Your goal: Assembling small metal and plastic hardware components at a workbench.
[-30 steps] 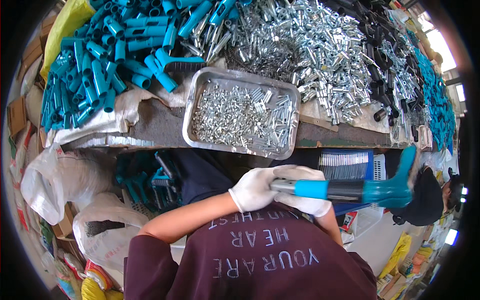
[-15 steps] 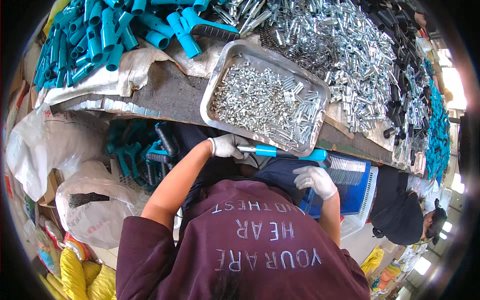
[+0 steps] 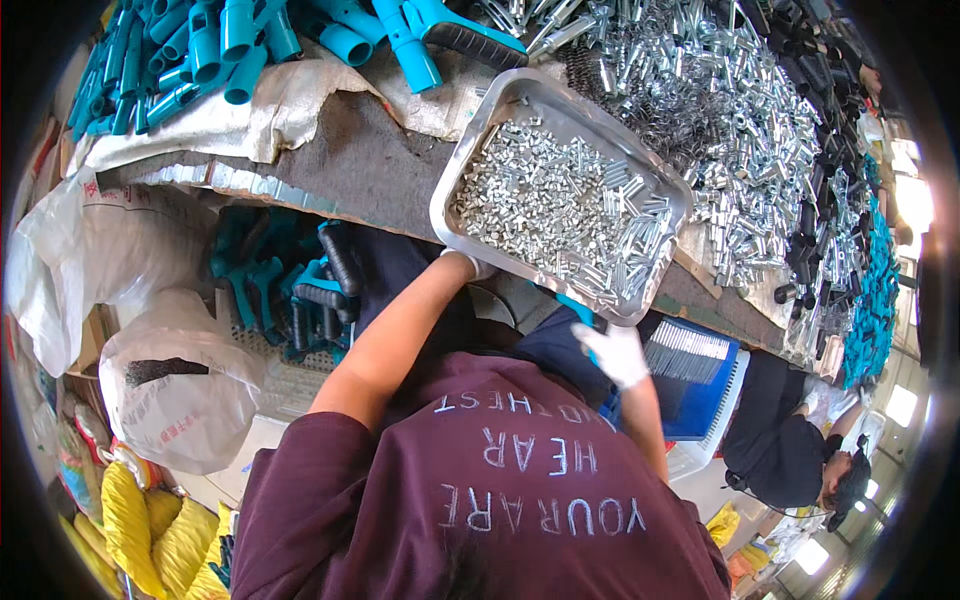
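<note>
My left hand (image 3: 480,266), in a white glove, is under the near left edge of the metal tray (image 3: 447,215); its fingers are hidden there. Just below the tray's near right corner is my right hand (image 3: 620,358), also gloved and slightly blurred. Its fingers close over a teal tube (image 3: 574,306), which shows above and beside them and runs up under the rim. The tube's other end is out of sight. Many small silver metal pins (image 3: 545,190) lie in the tray, with longer ones toward its right side.
Teal tubular parts (image 3: 205,45) are heaped at the far left, silver metal parts (image 3: 740,150) and springs at the far right. Below the bench edge stand a blue crate (image 3: 690,400), teal black-gripped handles (image 3: 270,290) and a plastic sack (image 3: 175,400). Another person (image 3: 790,440) sits at right.
The tube has swung from lying level to slanting, mostly under the tray. My left hand has shifted right, beneath the rim; my right hand has moved left onto the tube. The whole view has shifted.
</note>
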Demonstrator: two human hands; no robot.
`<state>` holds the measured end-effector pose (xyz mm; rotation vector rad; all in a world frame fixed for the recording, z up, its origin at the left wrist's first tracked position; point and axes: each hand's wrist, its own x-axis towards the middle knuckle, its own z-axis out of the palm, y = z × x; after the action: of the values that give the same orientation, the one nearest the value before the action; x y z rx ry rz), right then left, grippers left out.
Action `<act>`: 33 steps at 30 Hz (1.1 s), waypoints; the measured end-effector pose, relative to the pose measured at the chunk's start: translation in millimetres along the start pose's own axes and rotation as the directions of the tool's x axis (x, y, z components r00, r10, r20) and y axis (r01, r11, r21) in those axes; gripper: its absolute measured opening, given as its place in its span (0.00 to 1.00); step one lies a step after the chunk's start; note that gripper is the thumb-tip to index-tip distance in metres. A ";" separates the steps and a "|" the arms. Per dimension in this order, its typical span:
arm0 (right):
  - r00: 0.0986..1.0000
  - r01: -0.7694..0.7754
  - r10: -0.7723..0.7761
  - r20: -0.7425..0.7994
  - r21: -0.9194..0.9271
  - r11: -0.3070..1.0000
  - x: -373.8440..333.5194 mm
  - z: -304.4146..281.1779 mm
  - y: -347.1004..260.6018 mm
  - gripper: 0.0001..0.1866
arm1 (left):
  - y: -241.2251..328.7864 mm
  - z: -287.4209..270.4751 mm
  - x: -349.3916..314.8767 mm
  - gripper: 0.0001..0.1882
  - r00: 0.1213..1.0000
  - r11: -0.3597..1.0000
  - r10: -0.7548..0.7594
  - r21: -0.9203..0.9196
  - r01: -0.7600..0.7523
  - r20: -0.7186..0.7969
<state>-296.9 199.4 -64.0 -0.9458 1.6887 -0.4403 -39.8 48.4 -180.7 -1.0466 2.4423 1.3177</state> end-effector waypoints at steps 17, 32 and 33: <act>0.995 0.078 -0.030 0.090 -0.596 0.799 60.6 67.8 -3.4 0.30 | -95.5 90.1 30.6 0.25 0.807 0.619 -0.321 -0.755 -0.217 -0.496; 0.952 0.123 -0.095 0.290 -0.079 0.989 116.3 59.6 64.2 0.37 | 23.0 53.8 4.1 0.33 0.982 0.979 0.179 -0.082 -0.184 -0.061; 0.945 0.211 -0.165 0.284 -0.143 0.967 115.2 62.1 61.4 0.37 | 41.0 50.8 3.4 0.33 0.964 0.964 0.264 -0.036 -0.264 -0.013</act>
<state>-271.5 158.9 -200.4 -1.2434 1.4085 -0.2785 -77.6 101.6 -185.2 -0.7532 2.6455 1.4412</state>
